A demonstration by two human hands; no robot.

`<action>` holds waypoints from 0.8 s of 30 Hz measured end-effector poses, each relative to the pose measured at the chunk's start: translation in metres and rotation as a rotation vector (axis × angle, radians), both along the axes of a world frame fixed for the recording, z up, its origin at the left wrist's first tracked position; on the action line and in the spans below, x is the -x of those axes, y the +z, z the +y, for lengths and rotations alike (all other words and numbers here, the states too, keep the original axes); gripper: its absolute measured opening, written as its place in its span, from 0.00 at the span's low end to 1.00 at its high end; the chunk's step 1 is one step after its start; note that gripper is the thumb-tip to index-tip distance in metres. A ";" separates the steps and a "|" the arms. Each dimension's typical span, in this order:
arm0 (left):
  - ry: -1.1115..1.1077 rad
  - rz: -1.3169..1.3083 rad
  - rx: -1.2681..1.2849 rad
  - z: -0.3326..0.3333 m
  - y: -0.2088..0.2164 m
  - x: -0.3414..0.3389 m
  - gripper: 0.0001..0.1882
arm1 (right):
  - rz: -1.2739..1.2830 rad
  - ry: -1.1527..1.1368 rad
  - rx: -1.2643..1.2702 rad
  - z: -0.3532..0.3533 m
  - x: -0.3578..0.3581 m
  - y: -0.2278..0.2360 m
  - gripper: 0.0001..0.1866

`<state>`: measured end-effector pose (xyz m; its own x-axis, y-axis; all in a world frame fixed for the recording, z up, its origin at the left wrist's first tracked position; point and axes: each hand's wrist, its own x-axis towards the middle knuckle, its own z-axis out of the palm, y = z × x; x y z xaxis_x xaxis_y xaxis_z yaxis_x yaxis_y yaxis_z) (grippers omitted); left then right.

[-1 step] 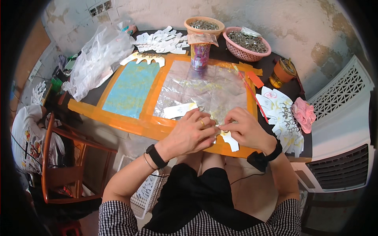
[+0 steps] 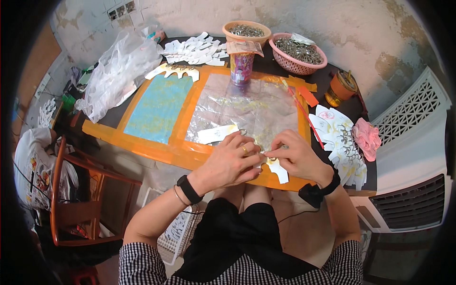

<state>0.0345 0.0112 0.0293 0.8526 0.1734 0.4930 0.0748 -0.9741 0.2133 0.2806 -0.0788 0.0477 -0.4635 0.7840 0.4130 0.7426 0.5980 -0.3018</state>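
Taking the clock from the middle of the clear plastic sheet [image 2: 228, 107], with twelve away from the wearer, I find the notched white card [image 2: 279, 173] at five o'clock, at the near edge of the table and partly covered by both hands. I see the left hand [image 2: 230, 161] bent over the card's left part, knuckles up; its fingertips are hidden, so I cannot tell what it grips. The right hand [image 2: 294, 159] reaches in with thumb and forefinger close together at the card's upper edge; I cannot tell whether they are clamped on the card or on a metal ring there. Near the left hand, toward seven-thirty, I have a second white card [image 2: 217, 135] lying on the sheet. At twelve stands a purple patterned cup [image 2: 241, 71], and behind it a tan bowl [image 2: 230, 30] of small metal pieces; a pink basket [image 2: 290, 61] holds more at one-thirty. I see a red stick [image 2: 304, 114] at three, and toward four a fan of yellow-smeared white cards [image 2: 349, 159] with a pink cloth [image 2: 366, 134] beside it. At nine lies a blue sheet [image 2: 154, 111], framed in orange tape [image 2: 180, 118]; at eleven, a pile of white cards [image 2: 194, 49].
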 end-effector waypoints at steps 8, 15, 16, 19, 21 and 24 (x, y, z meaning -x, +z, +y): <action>0.017 0.016 0.024 -0.002 0.003 0.001 0.18 | 0.199 -0.089 -0.008 -0.010 0.016 -0.001 0.24; 0.007 -0.026 0.059 -0.002 0.003 0.000 0.17 | 0.131 -0.119 0.000 -0.016 0.020 -0.004 0.23; 0.003 -0.025 0.059 -0.002 0.004 0.000 0.17 | 0.152 -0.134 0.015 -0.016 0.022 -0.004 0.23; -0.004 -0.041 0.064 -0.001 0.004 -0.001 0.17 | 0.209 -0.145 0.037 -0.018 0.025 -0.005 0.20; 0.022 -0.061 0.105 0.003 0.000 -0.001 0.14 | 0.200 -0.170 0.002 -0.015 0.028 -0.005 0.19; 0.087 -0.003 0.139 0.004 0.004 -0.008 0.11 | 0.201 -0.201 -0.026 -0.015 0.023 -0.009 0.15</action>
